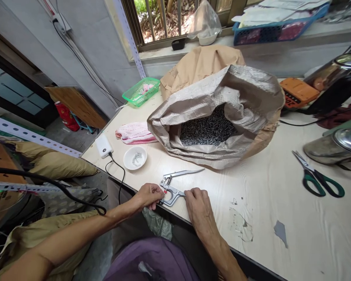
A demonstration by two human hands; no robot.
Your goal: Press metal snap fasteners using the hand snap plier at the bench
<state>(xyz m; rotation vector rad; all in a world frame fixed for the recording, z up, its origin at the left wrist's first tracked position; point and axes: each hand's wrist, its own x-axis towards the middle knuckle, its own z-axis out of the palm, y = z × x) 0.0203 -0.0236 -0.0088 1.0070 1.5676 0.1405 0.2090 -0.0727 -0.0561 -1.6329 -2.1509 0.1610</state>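
The pale table point(269, 187) carries an open sack point(193, 97), a white bowl point(127, 155), a green basket point(139, 101) and scissors point(311, 171).

"20" on the orange block point(300, 93)

green-handled scissors point(311, 170) | cabled white device point(102, 143) | green basket point(144, 98) | orange block point(298, 92), perhaps a battery
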